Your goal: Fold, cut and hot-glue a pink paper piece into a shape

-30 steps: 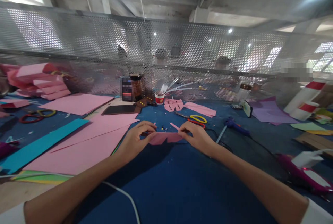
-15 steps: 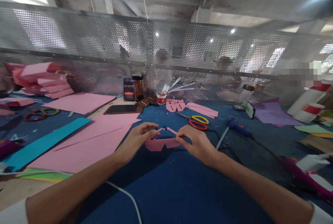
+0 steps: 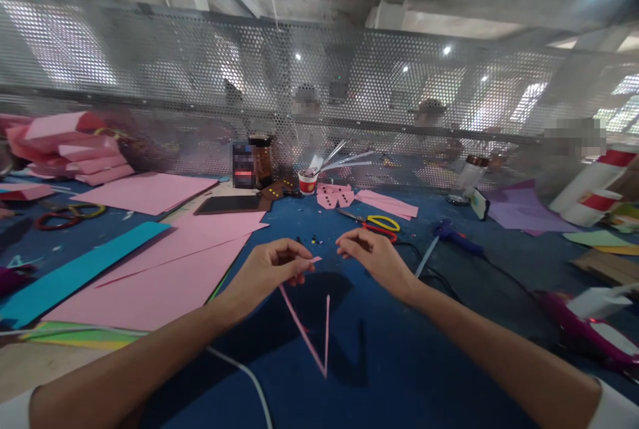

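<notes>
In my left hand [image 3: 279, 266] is one end of a pair of pink paper glasses [image 3: 304, 332], pinched between thumb and fingers, with a small pink tip poking out. The folded paper hangs below that hand, seen edge-on as a thin V above the blue table. My right hand [image 3: 372, 256] is apart from it, its fingers curled and fingertips pressed together; whether anything small is between them is hidden. Beyond the hands lie small dark and yellow bits [image 3: 315, 240]. Scissors [image 3: 380, 226] with yellow and red handles lie just behind my right hand.
Pink sheets [image 3: 174, 269] and a blue strip [image 3: 90, 269] lie left. At the back are a dotted pink paper mask [image 3: 334, 195], a red-and-white cup [image 3: 308, 183] and a dark tablet [image 3: 229, 204]. A blue glue gun [image 3: 456, 237] with its cord lies right. A perforated metal screen [image 3: 349, 83] stands behind.
My right hand has let go of the paper glasses. They have swung from a front view held level by both hands to hanging edge-on from my left hand.
</notes>
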The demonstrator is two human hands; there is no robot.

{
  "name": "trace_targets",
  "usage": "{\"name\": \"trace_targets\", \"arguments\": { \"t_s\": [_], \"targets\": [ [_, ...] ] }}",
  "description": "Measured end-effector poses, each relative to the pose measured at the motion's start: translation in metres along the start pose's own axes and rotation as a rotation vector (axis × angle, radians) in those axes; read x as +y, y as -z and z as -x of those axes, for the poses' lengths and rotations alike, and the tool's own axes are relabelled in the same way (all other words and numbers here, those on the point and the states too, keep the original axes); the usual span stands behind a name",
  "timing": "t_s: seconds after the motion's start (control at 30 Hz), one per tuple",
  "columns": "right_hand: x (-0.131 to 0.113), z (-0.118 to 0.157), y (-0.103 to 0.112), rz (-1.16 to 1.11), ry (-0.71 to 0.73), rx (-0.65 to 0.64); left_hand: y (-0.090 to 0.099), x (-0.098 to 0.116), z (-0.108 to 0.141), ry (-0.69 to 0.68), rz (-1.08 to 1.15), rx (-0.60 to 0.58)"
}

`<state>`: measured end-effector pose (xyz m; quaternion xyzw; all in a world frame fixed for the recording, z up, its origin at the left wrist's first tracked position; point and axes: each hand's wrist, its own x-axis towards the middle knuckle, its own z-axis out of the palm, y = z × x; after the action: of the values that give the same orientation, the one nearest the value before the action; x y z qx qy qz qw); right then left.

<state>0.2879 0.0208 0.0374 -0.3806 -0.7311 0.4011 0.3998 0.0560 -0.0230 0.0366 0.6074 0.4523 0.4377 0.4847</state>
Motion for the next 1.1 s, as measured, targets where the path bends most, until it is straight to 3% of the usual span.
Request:
{"name": "trace_targets", "arguments": {
  "t_s": [0.2, 0.43, 0.93, 1.1],
  "targets": [
    [-0.002, 0.009, -0.018, 0.099, 0.04, -0.086, -0.006, -0.006, 0.004, -0.04, -0.038, -0.026],
    [-0.006, 0.016, -0.024, 0.127, 0.078, -0.125, -0.01, -0.009, 0.007, -0.086, -0.12, -0.013],
    [0.0, 0.022, -0.031, 0.412, 0.351, -0.001, -0.012, -0.011, 0.008, -0.11, -0.215, -0.015],
    [0.0, 0.022, -0.033, 0.485, 0.377, 0.002, -0.013, -0.01, 0.01, -0.117, -0.238, 0.008]
  ]
}}
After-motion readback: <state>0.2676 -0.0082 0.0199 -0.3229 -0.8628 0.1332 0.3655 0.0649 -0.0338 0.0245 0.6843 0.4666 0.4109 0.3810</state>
